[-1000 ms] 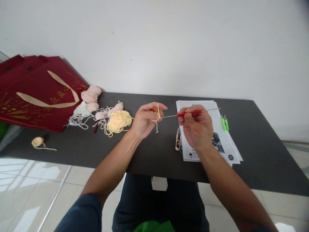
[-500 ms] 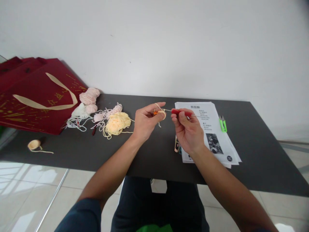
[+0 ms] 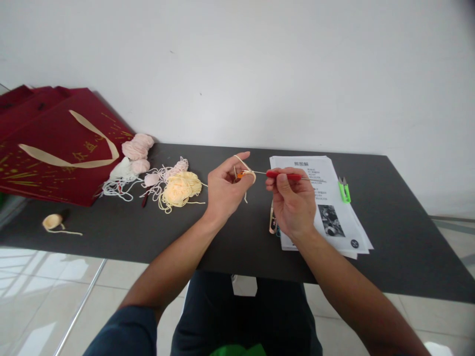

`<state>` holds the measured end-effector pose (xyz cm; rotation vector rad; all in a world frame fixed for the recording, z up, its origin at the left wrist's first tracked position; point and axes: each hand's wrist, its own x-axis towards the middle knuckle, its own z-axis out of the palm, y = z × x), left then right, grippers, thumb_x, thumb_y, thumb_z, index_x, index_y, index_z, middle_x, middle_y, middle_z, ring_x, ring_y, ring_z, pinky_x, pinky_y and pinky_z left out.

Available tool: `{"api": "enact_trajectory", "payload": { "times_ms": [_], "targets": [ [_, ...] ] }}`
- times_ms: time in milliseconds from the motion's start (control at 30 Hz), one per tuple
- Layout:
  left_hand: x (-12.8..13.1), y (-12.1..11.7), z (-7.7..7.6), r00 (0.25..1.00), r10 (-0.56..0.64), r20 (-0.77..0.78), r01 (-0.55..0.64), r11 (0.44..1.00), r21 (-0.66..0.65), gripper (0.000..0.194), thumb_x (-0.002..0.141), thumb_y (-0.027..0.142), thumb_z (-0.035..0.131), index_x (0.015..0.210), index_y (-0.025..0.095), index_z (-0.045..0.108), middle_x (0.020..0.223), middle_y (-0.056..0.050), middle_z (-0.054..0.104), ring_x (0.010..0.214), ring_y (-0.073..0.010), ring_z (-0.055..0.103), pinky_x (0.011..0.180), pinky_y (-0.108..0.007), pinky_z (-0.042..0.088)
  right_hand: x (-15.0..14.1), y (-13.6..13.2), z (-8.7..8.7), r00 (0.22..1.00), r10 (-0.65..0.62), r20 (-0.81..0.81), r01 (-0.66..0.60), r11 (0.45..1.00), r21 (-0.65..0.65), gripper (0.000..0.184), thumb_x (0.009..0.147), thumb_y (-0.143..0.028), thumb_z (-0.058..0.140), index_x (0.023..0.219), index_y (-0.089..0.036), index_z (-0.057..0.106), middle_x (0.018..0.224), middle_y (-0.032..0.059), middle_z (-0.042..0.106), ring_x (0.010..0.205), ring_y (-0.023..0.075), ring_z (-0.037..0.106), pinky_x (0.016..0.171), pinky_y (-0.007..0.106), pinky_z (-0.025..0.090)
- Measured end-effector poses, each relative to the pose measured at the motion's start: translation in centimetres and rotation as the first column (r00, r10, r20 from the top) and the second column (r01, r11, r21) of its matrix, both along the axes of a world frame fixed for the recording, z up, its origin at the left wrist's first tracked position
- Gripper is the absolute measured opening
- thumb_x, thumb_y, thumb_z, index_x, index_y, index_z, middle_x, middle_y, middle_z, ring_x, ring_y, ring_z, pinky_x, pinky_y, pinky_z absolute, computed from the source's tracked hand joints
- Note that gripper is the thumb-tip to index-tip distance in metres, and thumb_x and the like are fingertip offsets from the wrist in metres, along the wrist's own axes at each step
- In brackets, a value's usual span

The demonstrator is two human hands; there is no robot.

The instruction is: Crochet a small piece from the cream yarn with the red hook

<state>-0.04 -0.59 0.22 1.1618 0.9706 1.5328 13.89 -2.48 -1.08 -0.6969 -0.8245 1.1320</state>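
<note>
Standing far left of the left hand (image 3: 226,187) are dark red bags (image 3: 74,185), with a small cream piece (image 3: 52,221) on the table (image 3: 404,237) before them. Pink yarn (image 3: 138,147) and a yellow yarn ball (image 3: 178,190) lie nearer that hand, which pinches a cream yarn loop (image 3: 254,176). The right hand (image 3: 296,200) grips a red-handled hook (image 3: 278,175), its metal shaft running to the loop. Printed sheets (image 3: 347,235) lie beneath the right hand, green snips (image 3: 345,192) just right of it.

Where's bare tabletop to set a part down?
Free: right end of the tabletop, right of the papers and green snips; also front left, between the small cream piece and the left forearm. Crowded: back left, with yellow yarn and pink yarn by the red bag.
</note>
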Motion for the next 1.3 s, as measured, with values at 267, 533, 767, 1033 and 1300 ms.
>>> {"api": "enact_trajectory", "payload": {
  "times_ms": [267, 533, 767, 1033, 1300],
  "targets": [
    [0.02, 0.06, -0.07, 0.997, 0.072, 0.001, -0.072, 0.997, 0.039, 0.041, 0.074, 0.010, 0.078, 0.112, 0.022, 0.077, 0.075, 0.004, 0.066, 0.064, -0.0082, 0.054, 0.062, -0.024, 0.043, 0.21, -0.12, -0.18, 0.991, -0.106, 0.086, 0.094, 0.986, 0.139, 0.011, 0.090, -0.023, 0.079, 0.094, -0.027, 0.069, 0.095, -0.0022, 0.077, 0.072, 0.0097, 0.070, 0.064, 0.024, 0.058],
    [0.02, 0.23, -0.57, 0.993, 0.117, -0.007, -0.116, 0.990, 0.074, 0.039, 0.073, 0.010, 0.077, 0.110, 0.023, 0.076, 0.074, 0.005, 0.067, 0.063, -0.0080, 0.056, 0.062, -0.023, 0.045, 0.34, 0.00, -0.55, 0.988, -0.126, 0.090, 0.108, 0.976, 0.191, 0.010, 0.092, -0.019, 0.076, 0.096, -0.026, 0.070, 0.097, -0.0008, 0.078, 0.072, 0.0102, 0.071, 0.064, 0.024, 0.059],
    [0.01, 0.13, -0.52, 0.991, 0.136, -0.021, -0.134, 0.988, 0.077, 0.036, 0.074, 0.012, 0.078, 0.108, 0.023, 0.077, 0.074, 0.004, 0.068, 0.064, -0.0084, 0.058, 0.062, -0.023, 0.046, 0.15, -0.15, -0.66, 0.972, -0.188, 0.144, 0.154, 0.963, 0.219, 0.010, 0.091, -0.022, 0.077, 0.096, -0.027, 0.070, 0.096, -0.0011, 0.078, 0.071, 0.0112, 0.072, 0.064, 0.026, 0.062],
    [0.30, -0.22, -0.33, 0.975, 0.213, -0.061, -0.211, 0.977, 0.043, 0.033, 0.076, 0.016, 0.080, 0.107, 0.022, 0.076, 0.074, 0.004, 0.069, 0.067, -0.0098, 0.063, 0.067, -0.024, 0.050, -0.07, -0.37, -0.78, 0.961, -0.234, 0.147, 0.192, 0.948, 0.255, 0.011, 0.090, -0.017, 0.076, 0.095, -0.026, 0.074, 0.098, -0.0001, 0.081, 0.071, 0.0124, 0.075, 0.065, 0.029, 0.065],
    [0.11, -0.47, -0.52, 0.937, 0.317, -0.144, -0.301, 0.946, 0.121, 0.028, 0.077, 0.013, 0.079, 0.103, 0.023, 0.077, 0.078, 0.003, 0.070, 0.072, -0.0109, 0.064, 0.074, -0.027, 0.052, -0.36, -0.87, -0.73, 0.944, -0.256, 0.207, 0.191, 0.938, 0.288, 0.017, 0.089, -0.010, 0.074, 0.096, -0.026, 0.077, 0.099, 0.0007, 0.082, 0.073, 0.0150, 0.079, 0.066, 0.032, 0.068]
  ]
}}
